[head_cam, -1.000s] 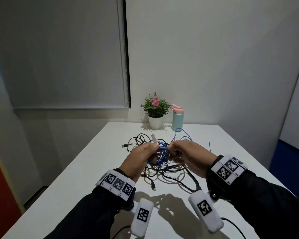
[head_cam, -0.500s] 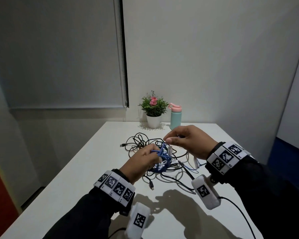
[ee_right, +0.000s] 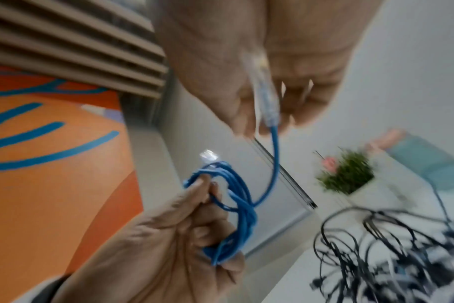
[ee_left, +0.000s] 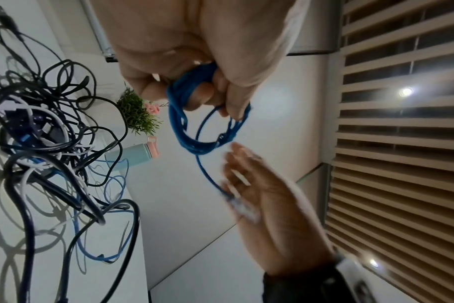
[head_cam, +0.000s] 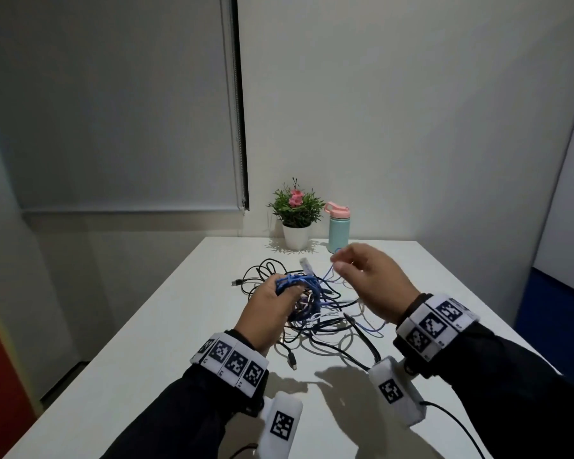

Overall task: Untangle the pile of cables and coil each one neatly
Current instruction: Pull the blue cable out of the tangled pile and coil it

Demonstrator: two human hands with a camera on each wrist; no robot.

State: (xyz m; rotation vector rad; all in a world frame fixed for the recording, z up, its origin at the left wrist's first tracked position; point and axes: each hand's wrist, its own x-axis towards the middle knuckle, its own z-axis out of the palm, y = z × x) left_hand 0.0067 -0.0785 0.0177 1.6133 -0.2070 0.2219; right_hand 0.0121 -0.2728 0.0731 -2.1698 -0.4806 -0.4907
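Note:
A blue network cable (head_cam: 307,286) is wound into a small coil, and my left hand (head_cam: 280,288) grips it above the table. In the left wrist view the loops (ee_left: 194,141) hang from the curled fingers of that hand (ee_left: 210,96). One clear plug (ee_right: 209,156) sticks up from the coil (ee_right: 241,196). My right hand (head_cam: 336,261), up and to the right, pinches the cable's free end. The other plug (ee_right: 262,92) lies along the right hand's fingers (ee_right: 246,123). Beneath both hands, a tangled pile of black, white and blue cables (head_cam: 322,329) lies on the table.
The white table (head_cam: 146,359) carries a potted plant (head_cam: 297,223) and a teal bottle with a pink lid (head_cam: 338,231) at its far edge, near the wall. A black USB plug (head_cam: 236,283) sticks out of the pile to the left. A window blind hangs on the left.
My right hand has lifted away from the coil, up and to the right, drawing out a short length of blue cable. The left hand keeps its hold on the coil.

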